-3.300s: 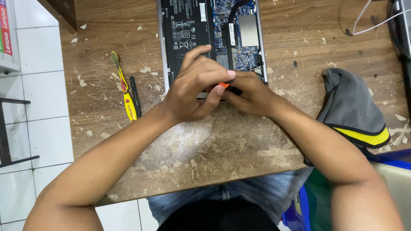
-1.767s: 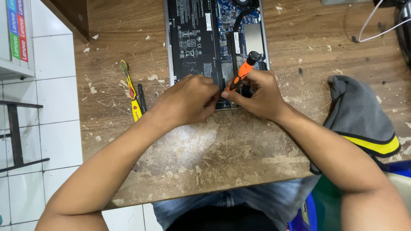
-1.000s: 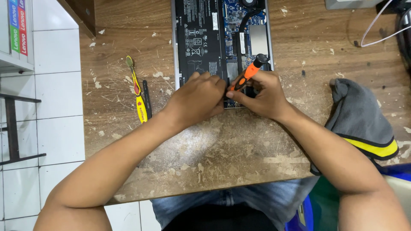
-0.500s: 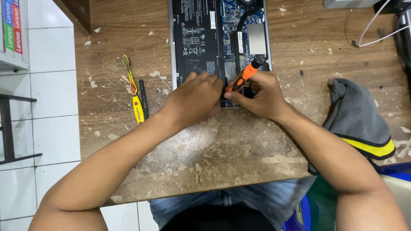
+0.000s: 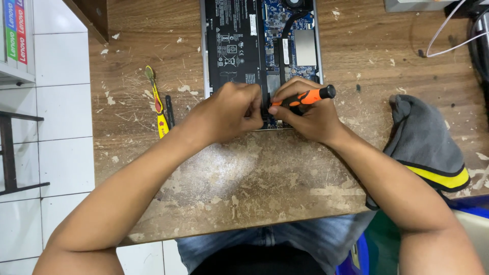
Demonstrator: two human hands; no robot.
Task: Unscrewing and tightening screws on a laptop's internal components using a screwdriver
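orange and black, the small screwdriver [image 5: 304,97] is light, stiff and slim; hold its fat handle. right hand [image 5: 310,113] fingers wrap it at the open laptop's [image 5: 239,46] near edge. left hand [image 5: 229,109] fingers pinch something there; i cannot tell what.

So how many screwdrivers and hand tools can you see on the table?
3: an orange-handled screwdriver in the right hand, plus a yellow-handled tool and a thin black tool lying left of the open laptop. Hands may hide others.

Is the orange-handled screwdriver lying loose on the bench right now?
No, the right hand grips the orange-handled screwdriver over the opened laptop.
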